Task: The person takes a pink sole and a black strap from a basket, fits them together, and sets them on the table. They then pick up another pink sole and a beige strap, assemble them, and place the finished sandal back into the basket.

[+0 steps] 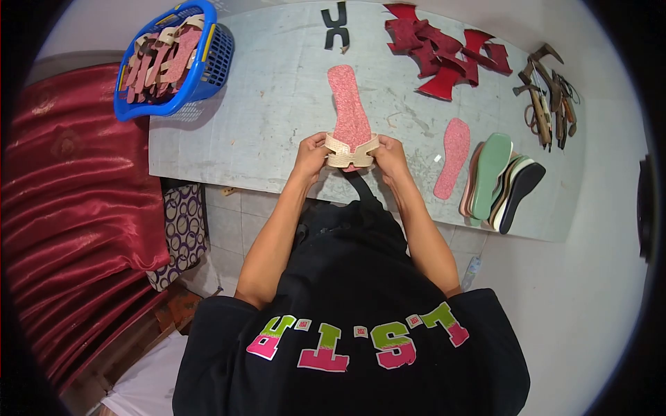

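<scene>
Near the table's front edge, a pink speckled insole (352,104) lies lengthwise with its toe end toward me. A cream, textured sandal upper (352,157) wraps across that toe end. My left hand (313,154) pinches the upper's left side, and my right hand (389,158) pinches its right side. Both hands are closed, thumbs toward the middle. A small pink tip of the insole shows below the upper. What lies under the strap is hidden.
A blue basket (216,59) of cream-and-pink sandal pieces stands back left. Black cut pieces (336,26) and red uppers (438,52) lie at the back. To the right are another pink insole (454,156), stacked soles (493,170) and hand tools (544,97).
</scene>
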Tool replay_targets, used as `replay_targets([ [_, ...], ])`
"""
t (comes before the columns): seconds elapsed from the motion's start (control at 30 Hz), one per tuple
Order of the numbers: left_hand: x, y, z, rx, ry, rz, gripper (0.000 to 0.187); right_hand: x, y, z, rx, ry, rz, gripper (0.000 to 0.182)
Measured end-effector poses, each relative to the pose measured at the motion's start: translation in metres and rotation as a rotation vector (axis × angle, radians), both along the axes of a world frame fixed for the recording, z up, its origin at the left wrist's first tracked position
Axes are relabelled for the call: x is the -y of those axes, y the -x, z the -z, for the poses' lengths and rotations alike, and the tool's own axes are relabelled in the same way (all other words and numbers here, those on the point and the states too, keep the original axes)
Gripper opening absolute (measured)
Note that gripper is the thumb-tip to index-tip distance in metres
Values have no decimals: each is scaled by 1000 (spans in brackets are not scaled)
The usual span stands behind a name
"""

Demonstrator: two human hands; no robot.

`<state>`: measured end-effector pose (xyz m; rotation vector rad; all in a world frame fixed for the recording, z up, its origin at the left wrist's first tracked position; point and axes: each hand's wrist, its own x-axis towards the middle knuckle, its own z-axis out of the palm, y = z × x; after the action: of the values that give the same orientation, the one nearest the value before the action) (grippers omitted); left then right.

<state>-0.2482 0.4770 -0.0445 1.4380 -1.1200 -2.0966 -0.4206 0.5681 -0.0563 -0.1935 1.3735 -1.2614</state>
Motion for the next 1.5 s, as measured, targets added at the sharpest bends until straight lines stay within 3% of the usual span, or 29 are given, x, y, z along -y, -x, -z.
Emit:
replay_targets([
  [0.17, 11, -18, 2, -2, 30, 42, 32, 14, -4, 1, -21, 27, -40, 21],
  [0.27, 24, -26, -25, -100, -100, -20, 33, 29, -14, -9, 36, 1, -19, 21],
  [0.37, 44, -48, -17, -191, -81, 24, 30, 41, -36, -16, 96, 115, 36, 19],
  [0.5, 76, -81, -22, -103, 69, 104, 25, 59, -77, -22, 64, 135, 65, 18],
  [0.63, 98, -116, -16, -148, 213, 96, 33, 82, -116, -13, -115, 146, 82, 21],
  [0.9, 174, -208, -34, -255, 104, 151, 38, 138, -210, -38, 22, 237, 153, 27],
  [1.0, 199, -242, -44, -246, 177, 229, 39, 164, -250, -55, -8, 256, 191, 29],
  [1.2, 232, -295, -69, -501, 37, 168, 40, 199, -292, -72, -38, 404, 180, 51],
  [1.5, 297, -322, -99, -547, 116, 155, 35, 268, -310, -99, -112, 423, 256, 33],
])
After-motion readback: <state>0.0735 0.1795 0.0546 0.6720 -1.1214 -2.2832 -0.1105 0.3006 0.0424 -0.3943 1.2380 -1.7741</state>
